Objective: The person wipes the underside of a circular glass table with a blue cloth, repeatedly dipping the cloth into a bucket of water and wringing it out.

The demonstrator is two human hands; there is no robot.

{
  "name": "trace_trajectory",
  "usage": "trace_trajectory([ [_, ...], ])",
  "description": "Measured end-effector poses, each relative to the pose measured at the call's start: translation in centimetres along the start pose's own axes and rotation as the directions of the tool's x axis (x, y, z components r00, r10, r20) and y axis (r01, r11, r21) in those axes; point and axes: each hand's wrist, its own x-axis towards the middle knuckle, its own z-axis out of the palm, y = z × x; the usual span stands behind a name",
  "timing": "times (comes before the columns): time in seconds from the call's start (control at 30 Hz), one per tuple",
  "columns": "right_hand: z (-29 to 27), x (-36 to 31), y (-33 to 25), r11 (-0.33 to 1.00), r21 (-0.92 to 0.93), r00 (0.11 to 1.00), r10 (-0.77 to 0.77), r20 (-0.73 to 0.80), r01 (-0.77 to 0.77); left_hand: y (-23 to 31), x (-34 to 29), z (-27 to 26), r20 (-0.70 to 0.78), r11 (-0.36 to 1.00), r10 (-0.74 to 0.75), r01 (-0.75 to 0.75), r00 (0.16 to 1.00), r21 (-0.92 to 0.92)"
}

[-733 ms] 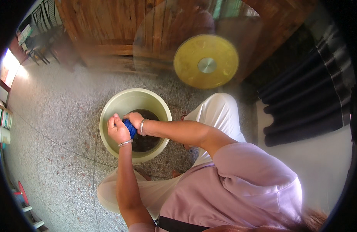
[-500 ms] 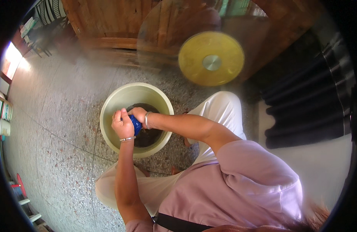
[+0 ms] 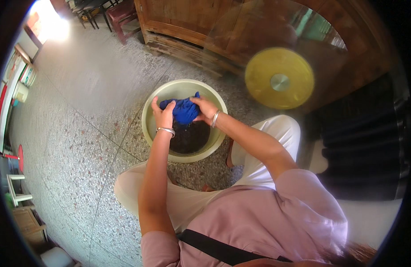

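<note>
A crumpled blue cloth [image 3: 184, 111] is held between my two hands over the far part of a pale cream basin [image 3: 201, 156]. Dark water [image 3: 190, 139] lies in the bottom of the basin. My left hand [image 3: 163, 115] grips the cloth's left end, its thumb on top. At the other end, my right hand [image 3: 206, 109] closes round the cloth, with a small blue tip sticking up beside its fingers. Both wrists wear silver bangles. Some fingertips are hidden by the cloth.
A round glass tabletop with a yellow disc [image 3: 279, 89] is beyond the basin to the right. Behind it stands a wooden cabinet [image 3: 183, 20]. Dark curtain cloth [image 3: 365, 147] hangs at right. Stools and containers line the left, including a white stool [image 3: 19, 189]. The floor is speckled stone.
My hands have moved apart from a tight clasp, and the balled blue cloth has loosened and spread between them. The whole view has also shifted, so the basin appears further right and higher.
</note>
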Motion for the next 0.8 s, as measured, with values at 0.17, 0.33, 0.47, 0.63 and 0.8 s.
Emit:
trace_trajectory([
  [0.17, 1.7, -0.9, -2.6, 0.937, -0.063, 0.931, -0.348, -0.107, 0.343, 1.0, -0.7, 0.5, 0.008, 0.934, -0.35, 0.35, 0.937, -0.076],
  [0.33, 4.4, -2.8, -3.3, 0.827, -0.305, 0.856, -0.512, -0.068, 0.471, 1.7, -0.8, -2.1, 0.277, 0.903, -0.399, 0.427, 0.874, -0.045],
  [0.47, 3.8, -3.3, -5.1, 0.815, -0.287, 0.837, -0.542, -0.069, 0.504, 2.8, -0.9, -0.6, 0.234, 0.894, -0.284, 0.345, 0.93, -0.285],
  [0.63, 3.6, -3.0, -6.5, 0.751, -0.331, 0.779, -0.624, -0.07, 0.571, 0.3, 0.2, 0.3, -0.136, 0.765, 0.373, -0.221, 0.918, 0.605],
  [0.8, 6.3, -3.3, -7.3, 0.678, -0.362, 0.74, -0.67, 0.054, 0.64, 3.0, 0.1, -1.1, 0.21, 0.987, 0.144, -0.157, 0.967, 0.045],
])
